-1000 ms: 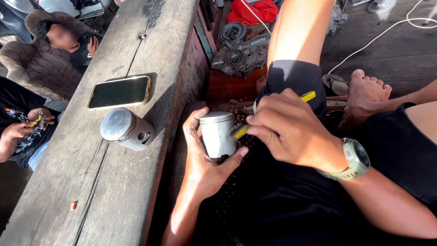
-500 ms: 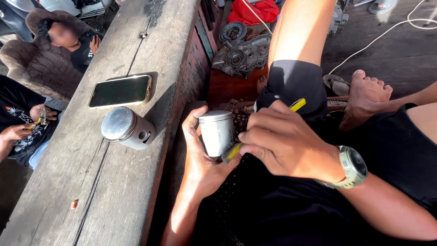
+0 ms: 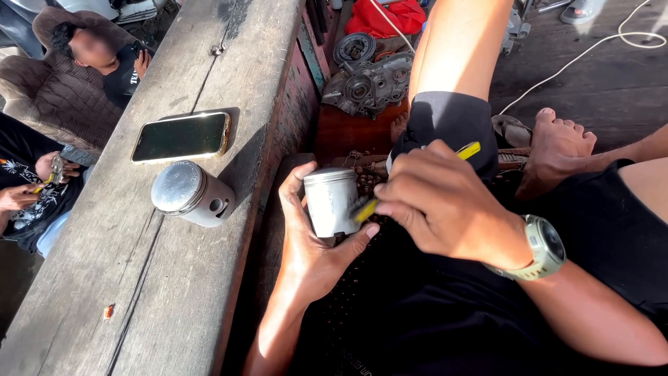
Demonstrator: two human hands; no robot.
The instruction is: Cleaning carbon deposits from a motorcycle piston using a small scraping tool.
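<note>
Setting: weathered wooden bench runs up the left half of the head view, with a dark plank floor beyond the person's knees
Person: seated in dark clothes, one bare knee raised in the middle, a bare foot resting on the floor to the right
Others: two people sit at the far left below the bench, one in a brown knitted top, one in a black printed shirt holding something small in both hands
Engine parts: a grey metal casing lies on the floor past the knee, with a red cloth behind it
Left hand: left hand cups a pale metal piston from below and behind, thumb on one side, fingers wrapped round the other, holding it upright over the lap
Right hand: right hand is closed round a yellow-handled tool, its tip pressed against the piston's side; the tip itself is blurred
Wrist: a pale green watch sits on the right wrist
Bench items: a second piston lies on its side near the bench edge, just beside a dark-screened phone, both well apart from the hands
Small bit: an orange scrap lies lower down the bench
</note>
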